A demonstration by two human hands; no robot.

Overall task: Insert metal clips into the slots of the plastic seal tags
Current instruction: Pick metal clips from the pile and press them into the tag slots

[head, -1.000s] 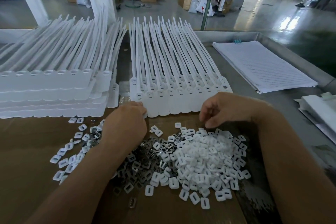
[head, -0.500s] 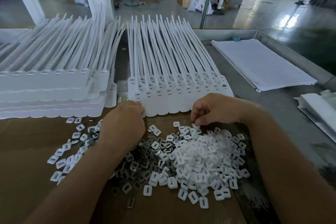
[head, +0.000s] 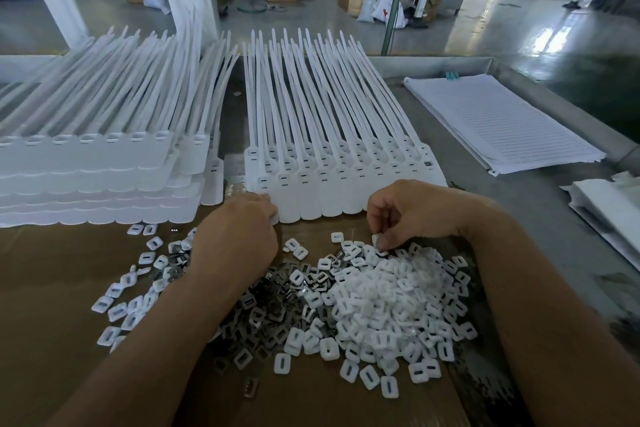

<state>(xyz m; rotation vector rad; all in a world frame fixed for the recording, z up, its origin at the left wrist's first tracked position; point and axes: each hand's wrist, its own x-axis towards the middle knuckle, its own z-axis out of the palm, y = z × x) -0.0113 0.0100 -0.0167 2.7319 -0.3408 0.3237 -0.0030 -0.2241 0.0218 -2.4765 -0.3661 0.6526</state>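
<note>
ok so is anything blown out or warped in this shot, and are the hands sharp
Head view: daylight glare blows out patches of the polished floor upper right; wide-angle distortion fans the seal tags outward; the left hand and the right hand pinching a white cap look sharp; far background slightly soft.

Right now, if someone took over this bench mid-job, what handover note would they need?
Left hand: rests at the near edge of the fanned seal tags; its fingertips are hidden.
Right hand: pinches one white plastic piece just above the white pile.
Metal clips: loose heap between the forearms, on the cardboard.
Done: cannot tell how many slots are filled. A separate tag stack sits to the left.
Left: probably keep feeding clips into the fanned tags' slots.
</note>
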